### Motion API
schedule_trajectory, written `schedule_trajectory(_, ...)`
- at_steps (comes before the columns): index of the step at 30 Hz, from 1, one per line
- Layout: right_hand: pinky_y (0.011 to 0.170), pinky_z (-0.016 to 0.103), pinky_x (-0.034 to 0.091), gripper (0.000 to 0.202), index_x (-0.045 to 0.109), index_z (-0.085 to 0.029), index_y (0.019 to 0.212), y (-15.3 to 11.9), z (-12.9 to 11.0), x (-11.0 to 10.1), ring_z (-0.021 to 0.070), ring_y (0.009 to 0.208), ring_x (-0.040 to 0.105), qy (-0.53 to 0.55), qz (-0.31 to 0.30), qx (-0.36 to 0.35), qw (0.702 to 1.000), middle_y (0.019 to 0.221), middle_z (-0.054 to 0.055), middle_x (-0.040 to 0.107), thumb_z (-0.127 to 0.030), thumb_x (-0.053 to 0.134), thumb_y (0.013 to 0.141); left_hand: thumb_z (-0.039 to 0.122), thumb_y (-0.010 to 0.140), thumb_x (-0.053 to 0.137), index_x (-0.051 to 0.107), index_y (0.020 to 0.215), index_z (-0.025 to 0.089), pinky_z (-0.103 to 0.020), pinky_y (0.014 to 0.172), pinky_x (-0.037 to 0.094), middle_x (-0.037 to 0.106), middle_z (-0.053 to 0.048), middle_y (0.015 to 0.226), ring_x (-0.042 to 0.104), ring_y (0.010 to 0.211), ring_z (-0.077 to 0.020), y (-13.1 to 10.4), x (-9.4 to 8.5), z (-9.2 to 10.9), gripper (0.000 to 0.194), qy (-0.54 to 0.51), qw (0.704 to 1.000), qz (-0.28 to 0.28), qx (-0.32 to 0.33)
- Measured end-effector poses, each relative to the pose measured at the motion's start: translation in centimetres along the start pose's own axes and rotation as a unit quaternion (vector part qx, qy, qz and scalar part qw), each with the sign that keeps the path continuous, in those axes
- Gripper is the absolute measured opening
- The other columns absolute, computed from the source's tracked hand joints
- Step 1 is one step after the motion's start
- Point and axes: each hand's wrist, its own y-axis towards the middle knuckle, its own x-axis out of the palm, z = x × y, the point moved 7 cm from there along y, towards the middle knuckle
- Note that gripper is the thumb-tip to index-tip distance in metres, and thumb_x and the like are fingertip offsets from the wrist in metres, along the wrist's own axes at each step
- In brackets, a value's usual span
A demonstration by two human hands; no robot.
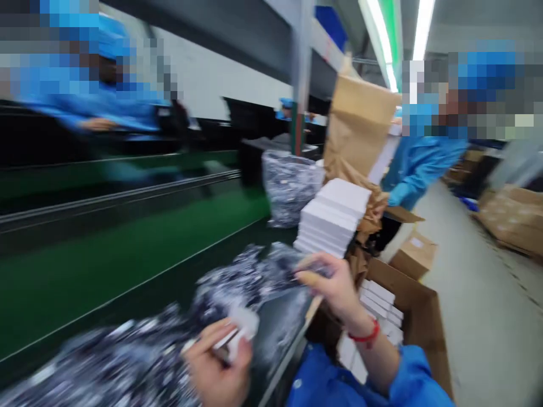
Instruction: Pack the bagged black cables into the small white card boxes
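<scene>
The picture is blurred by motion. My left hand (218, 367) at the bottom centre grips a small white piece (241, 333) between thumb and fingers. My right hand (333, 285), with a red band on the wrist, reaches left and pinches a clear plastic bag (271, 271) of small dark parts. More such bags (119, 362) lie heaped along the near edge of the green conveyor belt (106, 265).
A stack of white boxes (333, 217) stands by brown packing paper (360, 124). An open cardboard carton (418, 305) holds more white boxes at my right. Another filled bag (291, 186) sits further along. Workers in blue stand across the belt and at right.
</scene>
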Motion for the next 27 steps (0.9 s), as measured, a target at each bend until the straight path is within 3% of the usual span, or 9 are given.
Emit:
schedule_trajectory(1, 0.048, 0.015, 0.045, 0.033, 0.071, -0.018, 0.083, -0.2, -0.6, -0.5, 0.0078, 0.06, 0.058, 0.0, -0.002, -0.003, 1.0, 0.077, 0.001, 0.07, -0.046, 0.08, 0.069, 0.044, 0.084, 0.067, 0.058, 0.085, 0.019, -0.027, 0.064, 0.053, 0.061, -0.001, 0.081, 0.063, 0.073, -0.0154, -0.1, -0.3, 0.8, 0.027, 0.032, 0.999, 0.014, 0.039)
schedule_trajectory(3, 0.057, 0.015, 0.049, 0.025, 0.071, -0.018, 0.083, -0.4, -1.7, -1.4, 0.0096, 0.068, 0.063, -0.015, -0.013, -0.017, 1.0, 0.079, 0.001, 0.071, -0.038, 0.081, 0.072, 0.034, 0.09, 0.057, 0.055, 0.094, 0.02, -0.026, 0.06, 0.053, 0.063, -0.002, 0.085, 0.066, 0.074, -0.0159, 0.0, 0.2, 2.0, 0.014, 0.083, 0.994, -0.011, 0.069)
schedule_trajectory(5, 0.058, 0.017, 0.052, 0.021, 0.073, -0.02, 0.083, -0.5, -3.5, -2.2, 0.0124, 0.066, 0.067, -0.16, 0.003, -0.104, 0.982, 0.078, 0.002, 0.072, -0.038, 0.079, 0.074, 0.028, 0.091, 0.053, 0.052, 0.098, 0.021, -0.025, 0.061, 0.054, 0.065, -0.003, 0.086, 0.068, 0.075, -0.016, 0.4, 1.1, 3.2, 0.01, 0.105, 0.99, -0.039, 0.088)
schedule_trajectory(9, 0.056, 0.019, 0.054, 0.012, 0.071, -0.027, 0.09, -2.3, -6.5, 0.0, 0.0137, 0.061, 0.068, -0.331, -0.043, -0.313, 0.889, 0.078, -0.001, 0.073, -0.036, 0.073, 0.082, 0.026, 0.085, 0.06, 0.049, 0.101, 0.022, -0.026, 0.063, 0.056, 0.066, -0.004, 0.085, 0.069, 0.076, -0.0176, 0.6, 2.0, 4.4, 0.02, 0.101, 0.988, -0.075, 0.087)
schedule_trajectory(12, 0.059, 0.019, 0.053, 0.01, 0.066, -0.025, 0.098, -3.5, -6.5, 3.6, 0.0127, 0.065, 0.068, -0.398, -0.136, -0.393, 0.818, 0.081, 0.001, 0.072, -0.029, 0.057, 0.093, 0.032, 0.086, 0.061, 0.048, 0.101, 0.022, -0.026, 0.059, 0.055, 0.066, -0.003, 0.084, 0.069, 0.073, -0.018, 0.3, 2.0, 4.5, 0.022, 0.095, 0.987, -0.083, 0.097)
schedule_trajectory(15, 0.056, 0.021, 0.046, 0.024, 0.063, -0.021, 0.091, -3.6, -4.9, 7.0, 0.0109, 0.062, 0.063, -0.48, -0.235, -0.393, 0.748, 0.074, 0.001, 0.066, -0.013, 0.041, 0.095, 0.036, 0.086, 0.065, 0.047, 0.099, 0.022, -0.027, 0.061, 0.056, 0.066, -0.003, 0.085, 0.069, 0.073, -0.0182, 0.3, 1.7, 4.0, 0.026, 0.091, 0.989, -0.081, 0.084)
schedule_trajectory(19, 0.048, 0.027, 0.031, 0.027, 0.058, -0.02, 0.078, -3.4, -3.7, 9.1, 0.0107, 0.052, 0.052, -0.525, -0.34, -0.397, 0.671, 0.069, -0.002, 0.057, 0.0, 0.042, 0.083, 0.038, 0.083, 0.071, 0.046, 0.105, 0.022, -0.028, 0.065, 0.058, 0.067, -0.004, 0.089, 0.07, 0.076, -0.0191, -0.1, 1.3, 3.3, 0.037, 0.103, 0.991, -0.058, 0.062)
schedule_trajectory(24, 0.049, 0.031, 0.024, 0.03, 0.056, -0.022, 0.074, -2.4, -4.1, 8.9, 0.0098, 0.049, 0.05, -0.528, -0.413, -0.377, 0.639, 0.072, -0.003, 0.058, 0.004, 0.044, 0.074, 0.046, 0.086, 0.067, 0.041, 0.122, 0.019, -0.032, 0.07, 0.06, 0.066, -0.008, 0.098, 0.071, 0.083, -0.0216, -1.0, 1.2, 3.3, 0.052, 0.115, 0.988, -0.043, 0.093)
schedule_trajectory(27, 0.049, 0.032, 0.022, 0.029, 0.053, -0.024, 0.068, -1.9, -4.1, 8.5, 0.0102, 0.048, 0.048, -0.533, -0.441, -0.361, 0.625, 0.066, -0.004, 0.055, 0.003, 0.045, 0.076, 0.041, 0.085, 0.069, 0.042, 0.123, 0.02, -0.033, 0.071, 0.06, 0.066, -0.009, 0.101, 0.071, 0.086, -0.022, -0.5, 1.0, 2.7, 0.051, 0.108, 0.991, -0.054, 0.058)
